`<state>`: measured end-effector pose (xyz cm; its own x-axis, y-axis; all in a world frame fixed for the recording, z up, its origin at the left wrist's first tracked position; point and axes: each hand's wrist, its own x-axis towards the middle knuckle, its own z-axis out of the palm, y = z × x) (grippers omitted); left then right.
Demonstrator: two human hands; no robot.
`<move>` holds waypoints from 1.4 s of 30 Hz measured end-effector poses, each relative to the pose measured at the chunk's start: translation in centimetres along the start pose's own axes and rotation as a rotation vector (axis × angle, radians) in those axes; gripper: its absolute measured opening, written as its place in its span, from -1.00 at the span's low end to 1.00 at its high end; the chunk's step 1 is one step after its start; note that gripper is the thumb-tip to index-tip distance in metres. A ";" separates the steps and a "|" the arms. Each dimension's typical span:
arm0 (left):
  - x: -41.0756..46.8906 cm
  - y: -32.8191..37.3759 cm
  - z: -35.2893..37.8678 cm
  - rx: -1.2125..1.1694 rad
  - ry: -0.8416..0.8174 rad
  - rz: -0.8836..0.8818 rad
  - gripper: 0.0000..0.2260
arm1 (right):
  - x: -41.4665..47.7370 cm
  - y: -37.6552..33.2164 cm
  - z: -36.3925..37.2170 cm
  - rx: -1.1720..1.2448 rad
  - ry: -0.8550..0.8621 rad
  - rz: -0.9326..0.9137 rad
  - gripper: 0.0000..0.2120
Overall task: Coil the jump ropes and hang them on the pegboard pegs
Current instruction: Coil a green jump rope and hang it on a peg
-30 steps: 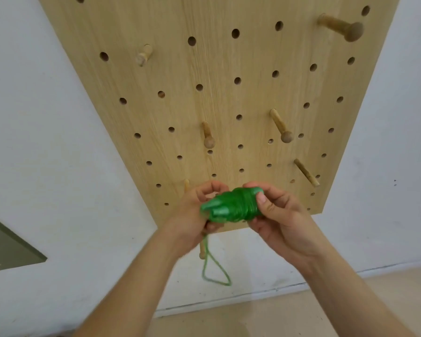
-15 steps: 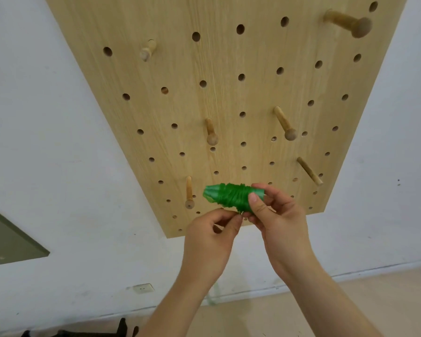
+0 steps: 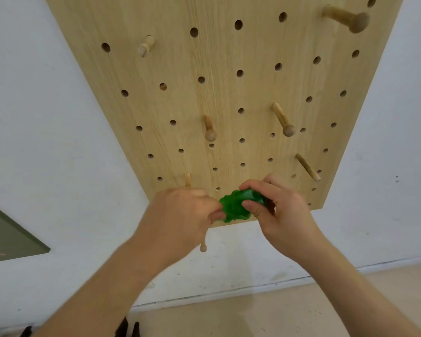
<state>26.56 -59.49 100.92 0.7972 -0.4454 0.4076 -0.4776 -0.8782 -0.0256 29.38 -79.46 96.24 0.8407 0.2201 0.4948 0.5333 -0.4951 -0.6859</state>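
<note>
Gripping the rope [image 3: 236, 207] with my right hand [image 3: 281, 215], left hand [image 3: 180, 215] pinching its end, low on the pegboard [image 3: 229, 69]; slackening might unravel it.

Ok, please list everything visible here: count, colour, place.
pegboard: one, light wood, on the wall
pegs: at least six, wooden, across the pegboard
jump rope: one, green, coiled, at the pegboard's lower edge
wooden knob: one, tan, below the pegboard
wall: one, white, behind the pegboard
panel: one, grey-green, left edge
floor: one, beige, bottom
dark objects: several, black, bottom edge
left hand: holds the coil's left end
right hand: grips the coil
</note>
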 end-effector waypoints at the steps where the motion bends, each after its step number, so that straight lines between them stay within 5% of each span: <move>1: 0.4 -0.4 -0.7 -0.043 -0.010 -0.006 -0.72 | 0.1 -0.2 -0.5 0.015 -0.034 -0.013 -0.79; 5: 1.8 -1.2 -2.1 -0.406 -0.139 -0.206 -0.96 | 0.5 -0.6 -2.5 0.165 -0.218 0.008 -0.76; 9: 2.6 -0.9 -2.7 -0.751 -0.278 -0.307 -0.91 | 1.0 -1.1 -3.8 0.471 -0.422 0.016 -0.84; 14: 2.0 0.0 -0.8 -1.350 -0.068 -0.438 -0.93 | 0.9 -0.2 -3.0 0.992 -0.316 0.194 -0.67; 17: 1.2 1.4 1.0 -1.431 0.115 -0.524 -0.93 | 0.3 0.2 -1.4 1.216 -0.209 0.309 -0.59; 22: -0.9 2.5 1.6 -1.468 0.074 -0.415 -0.80 | -0.3 -0.4 0.2 1.392 -0.003 0.391 -0.52; 25: -0.9 3.7 1.4 -1.541 0.112 -0.390 -0.70 | -1.0 -1.1 1.3 1.372 0.083 0.395 -0.54; 28: -0.7 3.8 1.2 -1.414 0.168 -0.588 -0.84 | -1.7 -1.5 1.5 1.166 0.077 0.436 -0.70; 30: -1.1 2.7 1.0 -1.264 0.098 -0.584 -0.88 | -1.8 -1.6 0.1 0.777 -0.020 0.410 -0.73; 32: -1.4 2.0 0.7 -1.170 0.009 -0.509 -0.84 | -1.4 -2.2 -1.9 0.398 -0.178 0.272 -0.56; 34: -1.2 2.2 0.4 -1.156 -0.036 -0.465 -0.81 | -0.6 -3.2 -2.6 0.158 -0.407 0.137 -0.39; 36: -0.7 2.9 0.1 -1.196 -0.039 -0.484 -0.81 | -0.1 -3.5 -1.7 0.010 -0.522 0.050 -0.45; 42: -0.3 3.0 0.1 -1.212 -0.075 -0.545 -0.89 | -0.6 -2.2 0.1 -0.083 -0.314 -0.003 -0.55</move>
<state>24.95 -62.01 100.68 0.9898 -0.1318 0.0542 -0.0866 -0.2543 0.9633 27.78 -78.43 97.39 0.8341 0.4635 0.2993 0.5371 -0.5584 -0.6322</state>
